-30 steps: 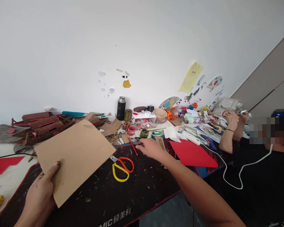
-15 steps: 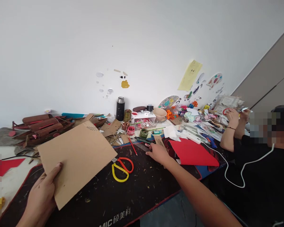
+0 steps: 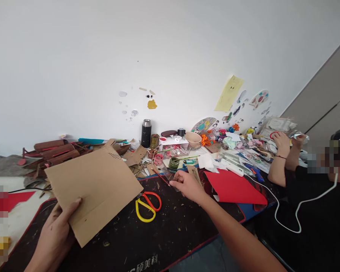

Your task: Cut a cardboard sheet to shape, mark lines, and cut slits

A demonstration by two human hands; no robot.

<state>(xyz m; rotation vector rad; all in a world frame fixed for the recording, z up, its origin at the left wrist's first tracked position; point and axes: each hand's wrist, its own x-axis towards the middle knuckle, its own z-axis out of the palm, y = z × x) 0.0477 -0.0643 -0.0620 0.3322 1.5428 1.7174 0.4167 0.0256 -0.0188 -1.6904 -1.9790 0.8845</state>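
A flat square of brown cardboard point(image 3: 93, 196) is gripped at its lower left edge by my left hand point(image 3: 59, 226), thumb on top. My right hand point(image 3: 187, 185) pinches a clear, thin ruler-like strip point(image 3: 167, 174) over the back part of the dark mat. Beside that strip lies a red pencil point(image 3: 159, 176). Scissors with one red and one yellow handle point(image 3: 149, 206) rest on the mat between my hands, their blades hidden under the cardboard. A red sheet point(image 3: 234, 187) lies to the right of my right hand.
A black flask point(image 3: 146, 133), jars, a bowl point(image 3: 193, 139) and craft scraps line the wall. Brown model boats point(image 3: 56, 152) stand back left. At the right sits a person in black point(image 3: 314, 204), hands raised, near a white cable point(image 3: 276, 211).
My right hand has drawn the clear strip up from among the items near the pencil. The view has shifted slightly, and the cardboard is still in my left hand.
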